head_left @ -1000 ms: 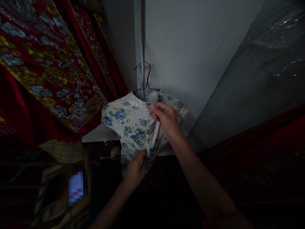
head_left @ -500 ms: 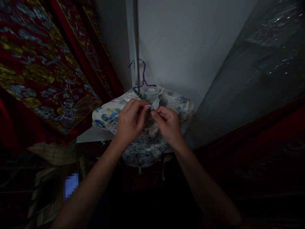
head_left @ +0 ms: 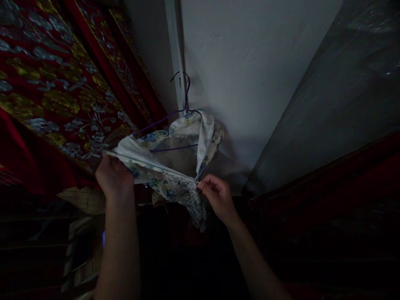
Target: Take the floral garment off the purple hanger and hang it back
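Note:
A white blouse with blue and yellow flowers hangs on a thin purple hanger. Its front is pulled open, so the hanger's lower bar crosses the bare gap inside the neck. My left hand grips the left front edge of the blouse, stretched far out to the left, with its fingertips partly hidden. Closed in a pinch, my right hand holds the blouse at the lower point of the opening. The left shoulder has come off the hanger arm, which shows bare.
The hanger hooks on a pale vertical strip by a grey-white wall panel. Red cloth with gold and silver embroidery hangs at left. Shiny plastic sheeting covers the right side. Low at left stands a dim wooden frame.
My left hand has moved down and left, drawing the blouse's front edge open. My right hand has lowered a little, still pinching. The blouse has twisted and its neck has widened.

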Demonstrator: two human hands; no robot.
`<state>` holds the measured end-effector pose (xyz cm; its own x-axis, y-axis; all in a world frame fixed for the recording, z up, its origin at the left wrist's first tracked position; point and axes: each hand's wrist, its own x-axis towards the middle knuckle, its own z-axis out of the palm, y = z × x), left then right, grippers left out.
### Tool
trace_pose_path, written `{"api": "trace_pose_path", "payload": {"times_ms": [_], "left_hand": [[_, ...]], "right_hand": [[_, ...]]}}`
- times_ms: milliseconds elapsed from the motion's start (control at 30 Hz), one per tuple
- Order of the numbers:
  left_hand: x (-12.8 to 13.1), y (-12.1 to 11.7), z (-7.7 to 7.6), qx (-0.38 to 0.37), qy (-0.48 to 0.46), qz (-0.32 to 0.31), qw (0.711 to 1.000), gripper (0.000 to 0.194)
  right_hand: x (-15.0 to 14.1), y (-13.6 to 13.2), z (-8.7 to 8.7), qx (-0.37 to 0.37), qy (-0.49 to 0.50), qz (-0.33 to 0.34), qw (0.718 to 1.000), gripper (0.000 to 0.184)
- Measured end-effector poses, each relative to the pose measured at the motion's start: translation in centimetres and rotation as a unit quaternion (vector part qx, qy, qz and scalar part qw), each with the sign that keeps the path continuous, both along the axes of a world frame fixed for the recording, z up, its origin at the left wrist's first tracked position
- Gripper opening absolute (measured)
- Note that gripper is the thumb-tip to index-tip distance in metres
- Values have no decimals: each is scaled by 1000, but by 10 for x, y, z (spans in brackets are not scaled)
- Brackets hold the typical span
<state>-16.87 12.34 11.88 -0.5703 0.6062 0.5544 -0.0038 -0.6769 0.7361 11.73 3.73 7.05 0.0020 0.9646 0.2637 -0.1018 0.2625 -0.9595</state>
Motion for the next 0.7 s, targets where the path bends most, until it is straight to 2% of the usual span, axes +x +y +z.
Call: {"api": "trace_pose_path", "payload": {"times_ms": [67, 133, 267, 367, 433, 500, 700], "left_hand": [[4, -9, -28, -71, -204, -40, 976, 15], [24, -22, -54, -124, -325, -60, 936, 12], [75, -43, -101, -164, -340, -84, 922, 11], [104, -51, -121, -175, -316, -102, 927, 26], [118, -53, -123, -171, -273, -123, 939, 32], [128, -55, -115, -160, -229, -161, 947, 33], [148, -70, -64, -116, -170, -268, 941, 32]], "right_hand": [[-6, -13, -2, 11, 6, 1, 1000, 29], [-9, -22, -6, 2, 22, -7, 1000, 32], [-9, -31, -17, -43, 46, -35, 997, 38], [-5, -32, -28, -69, 47, -50, 995, 40], [-3, -30, -36, -82, 51, -62, 993, 39], [0, -27, -44, -95, 60, -73, 991, 38], [13, -21, -56, -117, 27, -60, 991, 37]]}}
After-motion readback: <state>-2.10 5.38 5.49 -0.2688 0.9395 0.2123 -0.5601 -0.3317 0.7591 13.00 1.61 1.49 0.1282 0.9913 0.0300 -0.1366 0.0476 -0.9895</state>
